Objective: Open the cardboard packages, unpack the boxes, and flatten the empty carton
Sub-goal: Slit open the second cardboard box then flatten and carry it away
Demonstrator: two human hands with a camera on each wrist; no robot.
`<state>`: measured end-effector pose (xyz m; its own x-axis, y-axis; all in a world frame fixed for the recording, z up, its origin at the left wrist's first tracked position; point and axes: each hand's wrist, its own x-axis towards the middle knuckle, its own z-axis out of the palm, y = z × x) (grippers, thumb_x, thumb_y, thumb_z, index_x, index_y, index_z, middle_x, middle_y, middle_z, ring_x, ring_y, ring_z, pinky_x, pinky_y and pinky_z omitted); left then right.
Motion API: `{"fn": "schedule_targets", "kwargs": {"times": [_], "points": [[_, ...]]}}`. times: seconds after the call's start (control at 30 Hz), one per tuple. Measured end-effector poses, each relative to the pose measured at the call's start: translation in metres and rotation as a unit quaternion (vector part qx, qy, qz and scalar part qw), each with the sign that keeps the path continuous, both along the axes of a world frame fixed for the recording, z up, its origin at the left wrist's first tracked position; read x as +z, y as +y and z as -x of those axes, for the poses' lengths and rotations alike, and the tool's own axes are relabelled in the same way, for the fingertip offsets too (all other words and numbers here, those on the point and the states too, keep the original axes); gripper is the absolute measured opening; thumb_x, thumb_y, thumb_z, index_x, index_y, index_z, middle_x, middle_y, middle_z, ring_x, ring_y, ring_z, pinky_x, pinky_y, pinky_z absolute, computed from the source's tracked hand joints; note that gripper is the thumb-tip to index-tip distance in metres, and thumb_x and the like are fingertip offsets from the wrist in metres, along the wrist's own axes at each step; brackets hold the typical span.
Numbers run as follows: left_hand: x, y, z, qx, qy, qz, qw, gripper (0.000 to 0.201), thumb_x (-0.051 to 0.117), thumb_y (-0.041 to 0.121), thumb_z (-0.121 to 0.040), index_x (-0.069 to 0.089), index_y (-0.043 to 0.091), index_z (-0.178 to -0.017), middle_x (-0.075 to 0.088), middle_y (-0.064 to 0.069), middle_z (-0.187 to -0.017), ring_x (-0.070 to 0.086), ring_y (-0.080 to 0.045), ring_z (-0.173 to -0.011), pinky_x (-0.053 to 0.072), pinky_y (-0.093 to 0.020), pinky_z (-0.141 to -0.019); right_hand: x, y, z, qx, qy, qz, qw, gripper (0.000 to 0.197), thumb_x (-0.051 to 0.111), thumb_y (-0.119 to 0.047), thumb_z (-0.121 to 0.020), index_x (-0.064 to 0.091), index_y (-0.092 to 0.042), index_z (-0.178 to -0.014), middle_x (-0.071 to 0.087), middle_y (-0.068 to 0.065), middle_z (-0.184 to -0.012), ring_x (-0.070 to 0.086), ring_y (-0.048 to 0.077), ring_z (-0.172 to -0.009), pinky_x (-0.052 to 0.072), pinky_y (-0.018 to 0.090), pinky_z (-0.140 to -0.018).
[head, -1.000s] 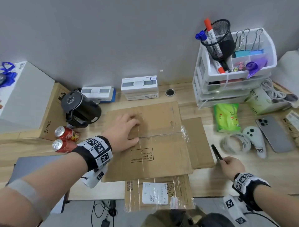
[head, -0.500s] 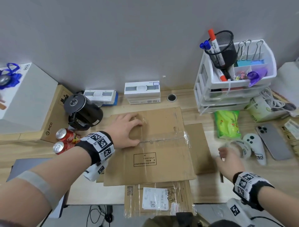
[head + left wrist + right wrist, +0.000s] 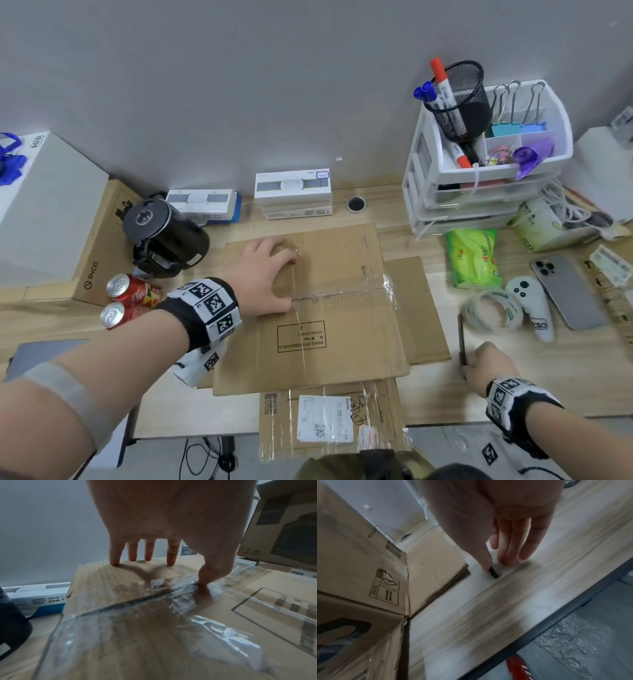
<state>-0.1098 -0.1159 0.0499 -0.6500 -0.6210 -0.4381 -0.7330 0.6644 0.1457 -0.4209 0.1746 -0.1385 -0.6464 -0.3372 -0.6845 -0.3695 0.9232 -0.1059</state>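
A brown carton (image 3: 335,339) sealed with clear tape lies in the middle of the desk. My left hand (image 3: 267,274) rests on its far left part, and in the left wrist view its fingertips (image 3: 115,561) and thumb press on the carton (image 3: 120,588) beside the taped seam. A slim black tool (image 3: 461,339) lies on the desk just right of the carton. My right hand (image 3: 489,363) is at the tool's near end. In the right wrist view the thumb and fingers of that hand (image 3: 496,565) pinch the tool (image 3: 494,573) next to the carton (image 3: 359,561).
A flat taped package with a white label (image 3: 325,421) overhangs the desk's front edge. Two white boxes (image 3: 293,193) stand at the back, a black appliance (image 3: 164,236) and red cans (image 3: 130,298) at the left. Right: tape roll (image 3: 493,310), controller (image 3: 529,305), phone (image 3: 565,291), drawer organiser (image 3: 479,192).
My right hand let go of the black tool, reached toward the tape roll, then came back and took the tool's near end. The left hand stayed on the carton.
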Motion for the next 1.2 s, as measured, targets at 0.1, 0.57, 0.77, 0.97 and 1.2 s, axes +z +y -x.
{"fn": "schedule_targets", "kwargs": {"times": [0.1,0.57,0.77,0.97,1.2], "points": [[-0.001,0.0,0.0,0.002,0.002,-0.002,1.0,0.075,0.071,0.054,-0.072,0.044,0.034,-0.139,0.025,0.0,-0.156,0.021,-0.027,-0.145,0.034,-0.043,-0.116,-0.001,0.0,-0.004,-0.003,0.003,0.024,1.0,0.025,0.06,-0.014,-0.082,0.047,-0.011,-0.102,0.053,0.01,-0.087,0.056,0.031,-0.078,0.046,0.032,-0.067],[0.0,-0.002,0.003,0.0,-0.01,-0.001,1.0,0.075,0.071,0.053,-0.076,0.041,0.034,-0.142,0.022,-0.001,-0.157,0.019,-0.027,-0.146,0.031,-0.042,-0.117,0.023,-0.002,0.0,-0.046,-0.074,0.237,0.968,0.023,0.044,-0.014,-0.097,0.056,-0.009,-0.078,0.064,0.012,-0.068,0.057,0.032,-0.064,0.046,0.036,-0.062],[0.004,-0.004,0.005,-0.007,-0.024,-0.003,1.0,0.075,0.07,0.056,-0.073,0.043,0.035,-0.139,0.025,0.001,-0.154,0.021,-0.026,-0.143,0.033,-0.041,-0.115,0.065,-0.001,-0.01,-0.03,-0.088,0.307,0.947,0.029,0.046,-0.019,-0.1,0.048,-0.004,-0.076,0.047,0.005,-0.063,0.043,0.022,-0.06,0.037,0.035,-0.058],[0.01,-0.007,0.014,-0.03,-0.069,0.036,0.997,0.103,0.067,0.068,-0.061,0.03,0.031,-0.149,0.033,0.003,-0.144,0.035,-0.023,-0.128,0.044,-0.038,-0.102,0.104,-0.025,-0.038,-0.017,-0.22,0.396,0.891,0.023,0.047,-0.021,-0.102,0.052,-0.002,-0.09,0.038,-0.006,-0.057,0.035,0.013,-0.051,0.031,0.03,-0.051],[0.009,-0.01,0.018,-0.035,-0.094,0.045,0.994,0.112,0.064,0.072,-0.054,0.028,0.029,-0.151,0.034,0.002,-0.139,0.035,-0.022,-0.123,0.05,-0.041,-0.096,0.131,-0.049,-0.062,0.013,-0.23,0.433,0.871,0.019,0.046,-0.018,-0.101,0.056,-0.008,-0.089,0.04,-0.009,-0.052,0.034,0.015,-0.054,0.03,0.029,-0.052]]}}
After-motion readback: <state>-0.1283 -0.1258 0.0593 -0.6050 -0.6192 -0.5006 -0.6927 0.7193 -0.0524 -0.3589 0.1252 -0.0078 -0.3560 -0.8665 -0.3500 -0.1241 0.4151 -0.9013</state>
